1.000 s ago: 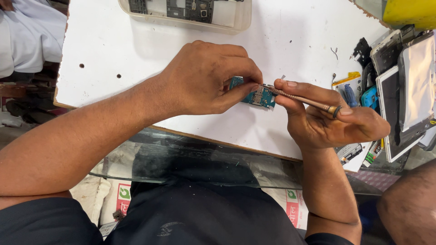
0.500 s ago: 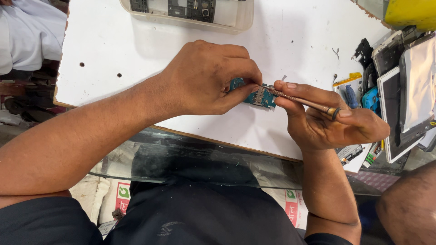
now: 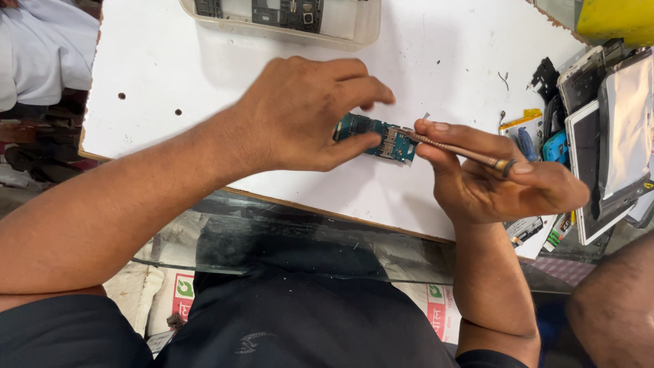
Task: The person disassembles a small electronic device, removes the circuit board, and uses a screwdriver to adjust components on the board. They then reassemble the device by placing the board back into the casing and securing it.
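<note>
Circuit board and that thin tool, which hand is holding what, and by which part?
The left hand pinches the circuit board at its left end. The right hand grips the tool along its shaft, tip at the board's right end.

Small teal-green circuit board (image 3: 377, 138), narrow and oblong with a metal card slot near its right end, lying roughly flat and slightly tilted just above the white worktop, with a thin brown-shafted, metal-tipped tool (image 3: 458, 150) slanting down-right from its tip on the board's right edge.
</note>
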